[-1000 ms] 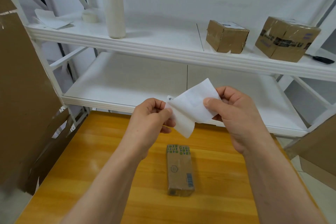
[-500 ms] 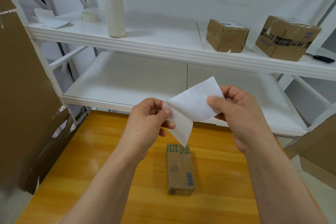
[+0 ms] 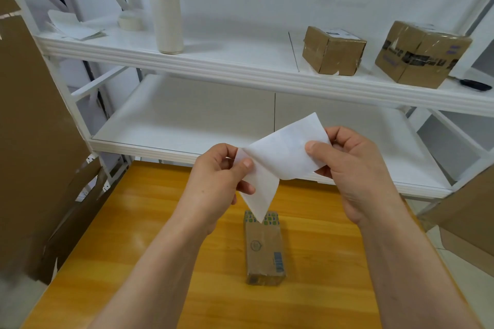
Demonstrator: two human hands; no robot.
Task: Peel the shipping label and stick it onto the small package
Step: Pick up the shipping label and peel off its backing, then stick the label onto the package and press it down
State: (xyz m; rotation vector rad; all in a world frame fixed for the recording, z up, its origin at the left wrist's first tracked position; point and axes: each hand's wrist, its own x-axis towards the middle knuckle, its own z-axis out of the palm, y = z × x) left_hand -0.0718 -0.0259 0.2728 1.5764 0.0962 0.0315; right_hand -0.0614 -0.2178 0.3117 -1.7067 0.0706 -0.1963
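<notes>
Both hands hold a white shipping label (image 3: 286,152) in the air above the table. My right hand (image 3: 352,168) pinches the upper sheet with thumb on top. My left hand (image 3: 216,179) pinches the lower sheet (image 3: 260,192), which hangs down in a point; the two sheets are split apart and still joined at the left corner. Which sheet is the sticker I cannot tell. A small brown package (image 3: 264,248) lies flat on the wooden table (image 3: 165,235), directly below the hanging sheet and untouched.
A white shelf unit (image 3: 240,72) stands behind the table. On its upper shelf are a tall white bottle (image 3: 165,5), a tape roll (image 3: 131,20), papers (image 3: 72,27) and two cardboard boxes (image 3: 332,49) (image 3: 422,53). Cardboard sheets (image 3: 29,128) lean at left and right.
The two sheets have been pulled further apart. My right hand drew the upper sheet right and up, and the lower sheet now hangs lower toward the package.
</notes>
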